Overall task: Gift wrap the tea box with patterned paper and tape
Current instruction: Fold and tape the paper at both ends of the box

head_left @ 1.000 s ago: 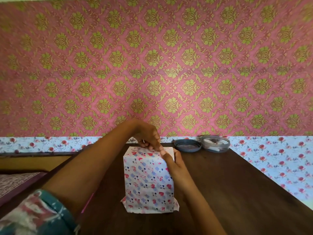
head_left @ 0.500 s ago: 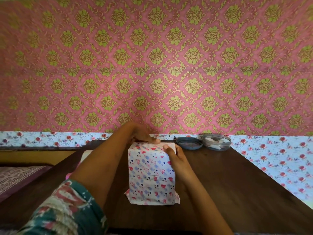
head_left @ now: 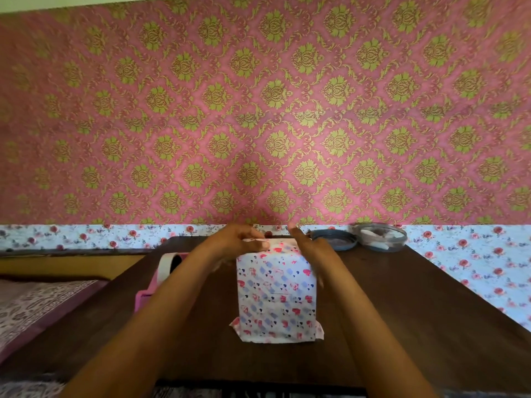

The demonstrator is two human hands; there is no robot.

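1. Squarely in the middle of the dark wooden table (head_left: pixel 402 311) stands the tea box (head_left: pixel 275 291), upright on its end and covered in patterned paper (head_left: pixel 270 328) printed with red and blue hearts.
2. At the foot of the box, loose paper corners splay out onto the table on both sides.
3. The left hand (head_left: pixel 238 239) sits at the box's top left edge, its fingers curled over and gripping the papered box there.
4. The right hand (head_left: pixel 309 249) lies relaxed along the top right edge, fingers straight and flat against the paper, the tips pointing towards the wall (head_left: pixel 264 110).
5. To the left of the box, partly behind the left forearm, a roll of tape (head_left: pixel 166 265) sits in a pink dispenser (head_left: pixel 143 297) near the table's left edge.
6. At the far edge of the table, right of the hands, a grey-blue lid (head_left: pixel 333 239) lies just beside a clear round container (head_left: pixel 380 238); what the container holds is too blurred to tell.
7. A bed (head_left: pixel 34 305) with a patterned cover shows at the far left.
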